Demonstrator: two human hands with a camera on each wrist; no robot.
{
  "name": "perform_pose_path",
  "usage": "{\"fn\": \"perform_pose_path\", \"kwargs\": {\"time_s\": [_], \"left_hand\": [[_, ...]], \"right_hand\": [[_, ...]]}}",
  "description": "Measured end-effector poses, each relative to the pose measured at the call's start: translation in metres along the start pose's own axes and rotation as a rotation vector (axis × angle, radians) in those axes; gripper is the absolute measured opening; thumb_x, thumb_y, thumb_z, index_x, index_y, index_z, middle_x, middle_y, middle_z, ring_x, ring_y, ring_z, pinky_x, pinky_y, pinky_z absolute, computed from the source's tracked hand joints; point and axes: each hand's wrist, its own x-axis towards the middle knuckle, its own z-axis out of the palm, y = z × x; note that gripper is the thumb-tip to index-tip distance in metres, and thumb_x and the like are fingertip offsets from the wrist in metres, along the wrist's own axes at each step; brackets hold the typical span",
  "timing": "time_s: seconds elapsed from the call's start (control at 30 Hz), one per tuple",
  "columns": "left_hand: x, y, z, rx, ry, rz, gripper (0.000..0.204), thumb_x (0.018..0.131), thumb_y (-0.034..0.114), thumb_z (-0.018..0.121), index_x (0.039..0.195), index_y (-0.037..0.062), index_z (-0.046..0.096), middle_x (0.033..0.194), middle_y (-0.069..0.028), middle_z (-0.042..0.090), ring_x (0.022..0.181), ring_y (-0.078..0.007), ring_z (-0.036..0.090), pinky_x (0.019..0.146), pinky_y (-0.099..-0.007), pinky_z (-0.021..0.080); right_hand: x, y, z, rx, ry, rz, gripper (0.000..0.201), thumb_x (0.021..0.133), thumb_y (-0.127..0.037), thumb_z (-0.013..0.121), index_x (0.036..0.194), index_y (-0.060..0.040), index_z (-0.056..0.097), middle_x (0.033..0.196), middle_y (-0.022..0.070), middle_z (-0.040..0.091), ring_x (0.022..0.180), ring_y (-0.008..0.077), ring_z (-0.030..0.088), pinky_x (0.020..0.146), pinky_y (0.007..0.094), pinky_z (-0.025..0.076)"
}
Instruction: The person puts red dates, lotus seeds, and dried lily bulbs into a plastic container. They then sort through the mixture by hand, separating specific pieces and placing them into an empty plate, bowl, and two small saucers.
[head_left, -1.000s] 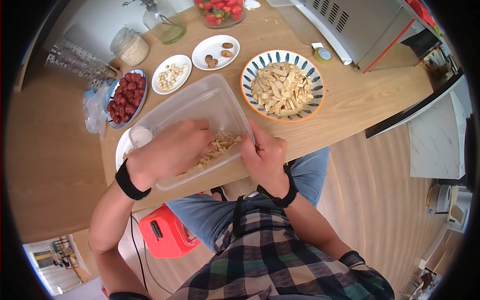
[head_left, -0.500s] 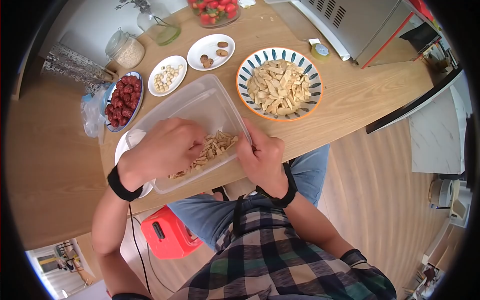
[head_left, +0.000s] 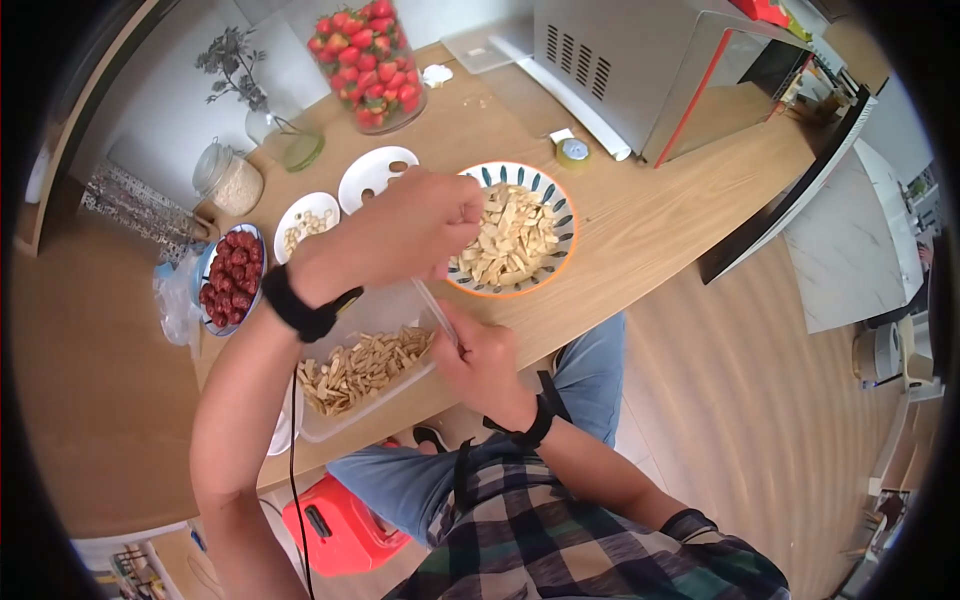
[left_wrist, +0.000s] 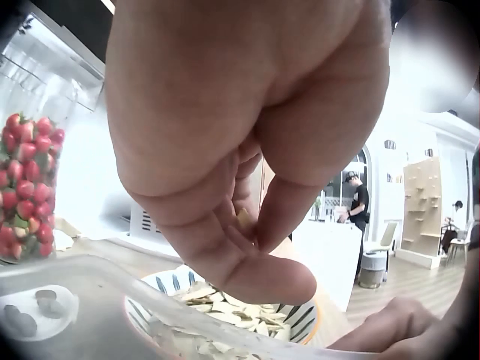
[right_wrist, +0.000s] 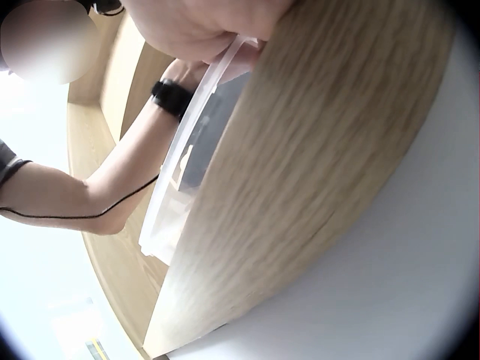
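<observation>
My left hand (head_left: 458,238) hovers over the near-left rim of a patterned bowl (head_left: 515,235) of pale slices, fingers curled and bunched. The left wrist view shows the left hand (left_wrist: 251,225) above the bowl (left_wrist: 225,307), with nothing plainly between its fingers. My right hand (head_left: 478,352) grips the right rim of a clear plastic container (head_left: 385,310) at the table's near edge. A layer of thin tan slices (head_left: 360,368) lies inside. In the right wrist view the right hand (right_wrist: 202,30) holds the container's rim (right_wrist: 187,157) from below.
On the wooden table (head_left: 640,210) stand a plate of red dates (head_left: 228,275), two small white plates (head_left: 305,222) (head_left: 375,175), a grain jar (head_left: 230,180), a strawberry jar (head_left: 370,65), a tape roll (head_left: 572,150) and a microwave (head_left: 650,60). A red stool (head_left: 335,520) sits below.
My left hand has lifted out of the container and moved up and right to the patterned bowl. The right hand still holds the container's rim. The head view has tilted upward.
</observation>
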Motion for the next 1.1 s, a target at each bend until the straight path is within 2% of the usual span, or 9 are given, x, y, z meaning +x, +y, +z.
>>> {"fn": "perform_pose_path", "kwargs": {"time_s": [0.07,0.13,0.33,0.47,0.53,0.57,0.8,1.0,1.1], "left_hand": [[0.016,-0.010,0.006,-0.018,-0.037,-0.023,0.013,0.093,0.007,0.063,0.097,-0.0049,0.064,0.065,-0.0101,0.064,0.052,-0.0142,0.063,0.049,-0.0279,0.048],[0.021,-0.018,0.008,0.047,0.074,0.214,0.019,0.092,0.007,0.062,0.105,-0.0060,0.066,0.069,-0.0124,0.064,0.057,-0.0181,0.064,0.055,-0.0297,0.050],[-0.042,-0.008,-0.008,0.287,0.242,0.224,0.017,0.089,0.003,0.064,0.104,-0.0007,0.069,0.081,-0.0138,0.066,0.069,-0.0234,0.066,0.063,-0.0363,0.050],[-0.096,-0.021,-0.006,0.287,0.008,0.097,0.013,0.084,0.000,0.068,0.097,-0.0020,0.069,0.081,-0.0138,0.063,0.071,-0.0296,0.063,0.065,-0.0396,0.049],[-0.107,-0.043,0.012,0.179,-0.102,0.207,0.017,0.080,-0.004,0.069,0.097,-0.0019,0.066,0.084,-0.0140,0.062,0.076,-0.0334,0.061,0.070,-0.0411,0.049],[-0.110,-0.049,0.023,0.195,-0.138,0.160,0.027,0.077,-0.007,0.069,0.102,0.0009,0.066,0.093,-0.0136,0.060,0.086,-0.0327,0.062,0.075,-0.0427,0.049],[-0.105,-0.055,0.043,0.287,-0.198,0.170,0.020,0.078,0.000,0.068,0.098,0.0013,0.065,0.105,-0.0119,0.057,0.097,-0.0326,0.061,0.077,-0.0431,0.050],[-0.111,-0.062,0.038,0.235,-0.120,0.212,0.011,0.081,0.004,0.069,0.089,-0.0014,0.063,0.095,-0.0141,0.059,0.088,-0.0347,0.062,0.073,-0.0441,0.050],[-0.117,-0.060,0.024,0.223,-0.151,0.130,0.012,0.083,0.004,0.070,0.091,-0.0034,0.065,0.089,-0.0165,0.061,0.082,-0.0375,0.062,0.072,-0.0447,0.050]], "right_hand": [[0.000,0.002,0.000,0.006,0.010,-0.019,0.038,0.085,-0.001,0.061,0.122,0.0047,0.064,0.061,0.0174,0.058,0.051,0.0293,0.063,0.051,0.0384,0.051],[-0.002,0.004,0.001,0.019,0.008,-0.013,0.038,0.085,0.000,0.061,0.122,0.0047,0.064,0.061,0.0174,0.057,0.052,0.0298,0.064,0.051,0.0387,0.051],[0.000,0.002,0.000,-0.010,0.011,-0.032,0.037,0.084,0.001,0.061,0.121,0.0053,0.065,0.059,0.0168,0.057,0.050,0.0282,0.063,0.049,0.0379,0.050],[0.002,-0.003,-0.001,0.001,-0.027,0.028,0.036,0.084,0.001,0.062,0.120,0.0059,0.065,0.058,0.0152,0.056,0.047,0.0259,0.061,0.047,0.0365,0.049],[0.000,-0.002,0.000,-0.010,-0.013,0.022,0.035,0.085,0.001,0.062,0.119,0.0057,0.066,0.057,0.0131,0.055,0.045,0.0235,0.059,0.046,0.0351,0.047],[0.001,-0.002,0.001,-0.008,-0.023,0.021,0.035,0.085,0.001,0.062,0.119,0.0057,0.066,0.057,0.0131,0.055,0.045,0.0235,0.059,0.046,0.0351,0.047],[0.001,-0.001,0.000,-0.004,-0.015,0.017,0.034,0.086,0.002,0.061,0.119,0.0047,0.067,0.058,0.0117,0.055,0.045,0.0202,0.058,0.047,0.0329,0.047],[-0.001,0.000,0.002,0.037,-0.019,0.067,0.034,0.086,0.002,0.061,0.119,0.0044,0.067,0.059,0.0120,0.056,0.046,0.0188,0.058,0.047,0.0326,0.047],[0.001,-0.003,0.000,0.035,-0.022,0.059,0.033,0.086,0.002,0.061,0.118,0.0045,0.067,0.058,0.0118,0.055,0.045,0.0185,0.057,0.047,0.0328,0.046]]}}
